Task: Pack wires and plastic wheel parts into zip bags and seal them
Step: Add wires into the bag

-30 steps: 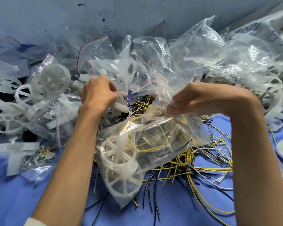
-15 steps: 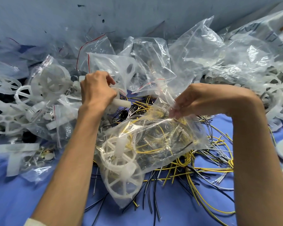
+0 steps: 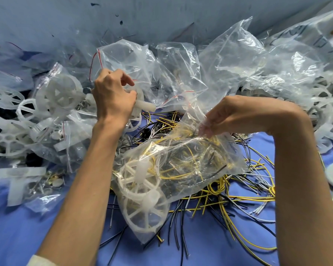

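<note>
Left grip point(image 3: 113, 100) rose, clutching a wheel part point(image 3: 145, 107) — right grip point(image 3: 229, 116) pinches zip bag point(image 3: 210, 150) of wheels point(image 3: 142, 214), wires point(image 3: 181, 177).

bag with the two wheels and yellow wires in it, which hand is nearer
Right. The right hand pinches the top edge of the bag; the left hand is apart, up and left of it, gripping a white wheel part.

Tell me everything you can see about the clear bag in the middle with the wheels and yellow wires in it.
The zip bag is clear, crinkled thin plastic, lying slanted on loose wires over the blue cloth. Two white spoked wheels fill its lower end, yellow and black wires coiled above them. The right hand pinches its raised upper end.
</note>
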### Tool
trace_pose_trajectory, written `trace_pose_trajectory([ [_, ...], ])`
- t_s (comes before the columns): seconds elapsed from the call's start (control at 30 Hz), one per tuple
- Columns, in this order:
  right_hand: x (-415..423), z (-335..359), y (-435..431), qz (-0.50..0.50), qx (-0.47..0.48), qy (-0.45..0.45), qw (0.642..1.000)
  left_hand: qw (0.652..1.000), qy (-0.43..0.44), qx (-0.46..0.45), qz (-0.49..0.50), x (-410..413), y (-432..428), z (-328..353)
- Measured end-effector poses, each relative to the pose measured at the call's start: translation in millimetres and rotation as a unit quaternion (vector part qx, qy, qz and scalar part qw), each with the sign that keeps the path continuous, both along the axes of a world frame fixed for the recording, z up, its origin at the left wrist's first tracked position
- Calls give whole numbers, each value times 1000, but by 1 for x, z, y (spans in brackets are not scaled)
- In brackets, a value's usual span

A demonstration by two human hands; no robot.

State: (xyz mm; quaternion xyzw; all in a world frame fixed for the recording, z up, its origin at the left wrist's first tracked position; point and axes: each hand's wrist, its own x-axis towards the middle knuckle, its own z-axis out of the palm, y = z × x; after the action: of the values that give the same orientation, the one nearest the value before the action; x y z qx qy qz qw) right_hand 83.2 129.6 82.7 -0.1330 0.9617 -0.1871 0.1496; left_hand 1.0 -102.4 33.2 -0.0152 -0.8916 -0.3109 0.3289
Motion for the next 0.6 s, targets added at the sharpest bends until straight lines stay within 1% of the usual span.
trace_pose_trajectory([
  [0.2,1,1,0,-3,-2,3,1000,1000,-4,-3,13,-2,-2,-4],
  [0.3,2,2,0,-2,-1,5,1000,999,-29,-12,23,-5,-3,-8],
  [0.4,2,2,-1,-3,5,5,1000,998,-55,7,23,-8,-4,-10],
  [0.47,2,2,-2,-4,7,6,1000,995,-91,38,-19,-10,-2,-10],
  [0.53,2,2,-2,-5,9,9,1000,982,-144,68,-98,-9,1,-8],
  [0.6,2,2,-2,-6,9,8,1000,976,-172,42,-130,-8,4,-6],
])
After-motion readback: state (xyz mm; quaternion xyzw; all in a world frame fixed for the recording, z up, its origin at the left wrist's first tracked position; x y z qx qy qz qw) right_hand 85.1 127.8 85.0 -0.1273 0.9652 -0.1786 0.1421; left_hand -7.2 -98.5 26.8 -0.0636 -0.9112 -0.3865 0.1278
